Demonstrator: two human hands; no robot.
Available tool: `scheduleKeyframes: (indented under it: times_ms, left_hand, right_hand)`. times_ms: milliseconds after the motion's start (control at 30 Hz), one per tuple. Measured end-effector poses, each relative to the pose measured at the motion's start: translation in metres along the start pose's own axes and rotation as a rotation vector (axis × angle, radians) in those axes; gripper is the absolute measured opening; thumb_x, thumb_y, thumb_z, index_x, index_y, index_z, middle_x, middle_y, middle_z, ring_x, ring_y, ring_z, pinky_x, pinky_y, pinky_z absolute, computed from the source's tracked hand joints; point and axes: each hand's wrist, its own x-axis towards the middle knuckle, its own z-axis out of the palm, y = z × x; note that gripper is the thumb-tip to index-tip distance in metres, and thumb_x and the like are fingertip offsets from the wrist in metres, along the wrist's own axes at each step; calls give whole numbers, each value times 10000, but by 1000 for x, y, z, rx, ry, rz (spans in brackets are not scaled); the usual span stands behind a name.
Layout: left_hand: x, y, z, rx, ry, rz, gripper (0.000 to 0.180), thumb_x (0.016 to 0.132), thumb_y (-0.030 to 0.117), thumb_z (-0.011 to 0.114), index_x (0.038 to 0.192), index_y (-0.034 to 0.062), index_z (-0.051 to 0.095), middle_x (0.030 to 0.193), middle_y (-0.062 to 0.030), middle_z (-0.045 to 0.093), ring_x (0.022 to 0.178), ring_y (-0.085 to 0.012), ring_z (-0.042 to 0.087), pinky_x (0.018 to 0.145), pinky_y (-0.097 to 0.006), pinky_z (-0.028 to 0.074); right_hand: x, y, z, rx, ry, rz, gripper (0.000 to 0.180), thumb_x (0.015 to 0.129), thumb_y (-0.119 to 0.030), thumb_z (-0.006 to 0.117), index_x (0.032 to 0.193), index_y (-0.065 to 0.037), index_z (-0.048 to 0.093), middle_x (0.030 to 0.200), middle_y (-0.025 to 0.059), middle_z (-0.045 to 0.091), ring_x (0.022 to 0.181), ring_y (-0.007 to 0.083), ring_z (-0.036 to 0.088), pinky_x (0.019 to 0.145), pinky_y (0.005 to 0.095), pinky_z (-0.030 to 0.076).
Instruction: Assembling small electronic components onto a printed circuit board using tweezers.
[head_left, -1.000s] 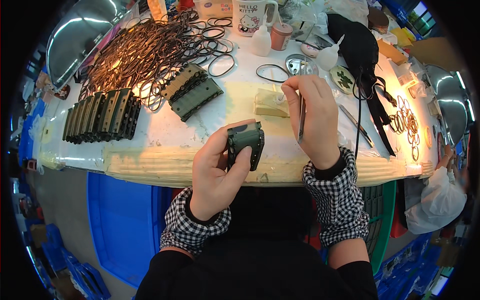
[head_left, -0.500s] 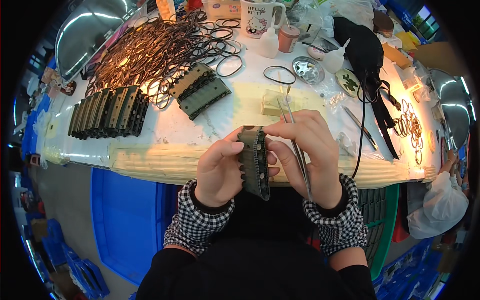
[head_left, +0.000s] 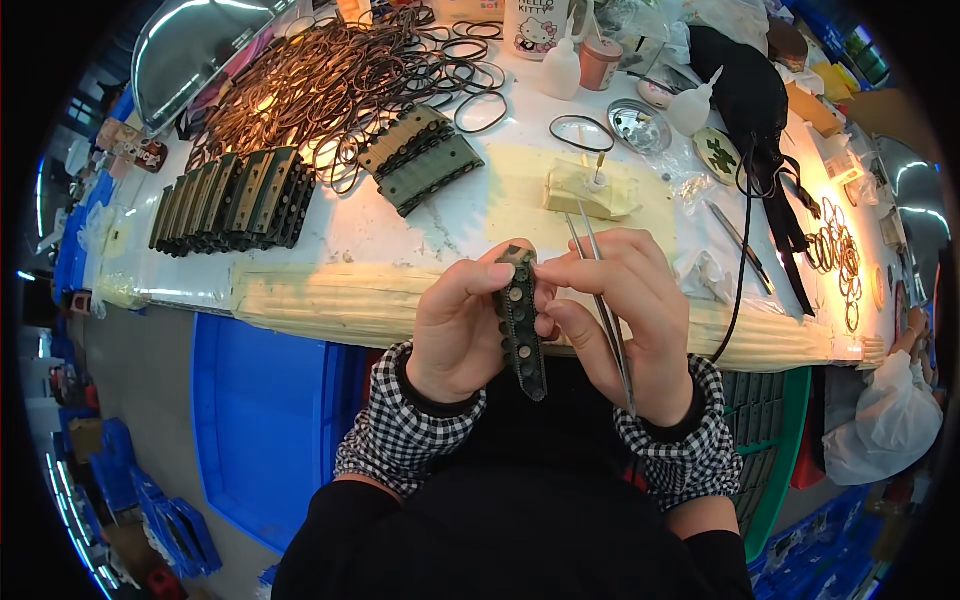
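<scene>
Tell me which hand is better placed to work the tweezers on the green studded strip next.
Right, probably. The right hand already holds the tweezers and pinches the strip's top, while the left hand has its grip on the green studded strip, steadying it upright.

Olive-green strip [head_left: 522,320] – checked black-white cuffs [head_left: 410,440] (blue crate [head_left: 265,420]).

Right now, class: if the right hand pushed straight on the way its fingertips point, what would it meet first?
The right hand points toward the person's left, so it would first press on the green strip, which its fingertips already touch, then the left hand behind it. Depth is hard to judge.
</scene>
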Motion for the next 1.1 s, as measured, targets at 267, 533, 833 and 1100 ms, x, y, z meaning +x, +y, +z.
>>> scheduleKeyframes:
  times_ms: [267,533,833,1100]
  left_hand:
    - [-1,0,2,37,-7,-8,243,858,221,528,987,16,511,838,-119,619,734,-222,618,721,-318,510]
    - [-3,0,2,101,-23,13,257,838,237,543,976,27,492,808,-107,595,711,-207,583,698,-314,494]
    - [-2,0,6,126,-2,-27,268,820,278,543,951,53,480,780,-88,577,679,-206,560,729,-359,468]
    - [1,-4,2,42,-81,-89,255,827,289,541,910,53,498,773,-90,594,684,-203,584,731,-352,486]
  right_hand:
    - [-3,-1,-2,-3,-11,0,273,721,-77,762,976,-60,667,836,53,631,822,265,581,762,352,474]
    - [-4,-3,-2,-3,-4,-3,275,740,-110,763,993,-65,664,855,58,635,840,270,579,776,358,474]
    - [-11,-19,0,523,194,333,254,839,-144,726,1035,-5,646,888,78,659,890,244,663,761,327,531]
    - [-6,-6,-15,590,-63,171,172,899,3,632,1067,32,611,931,117,668,780,167,702,662,234,575]
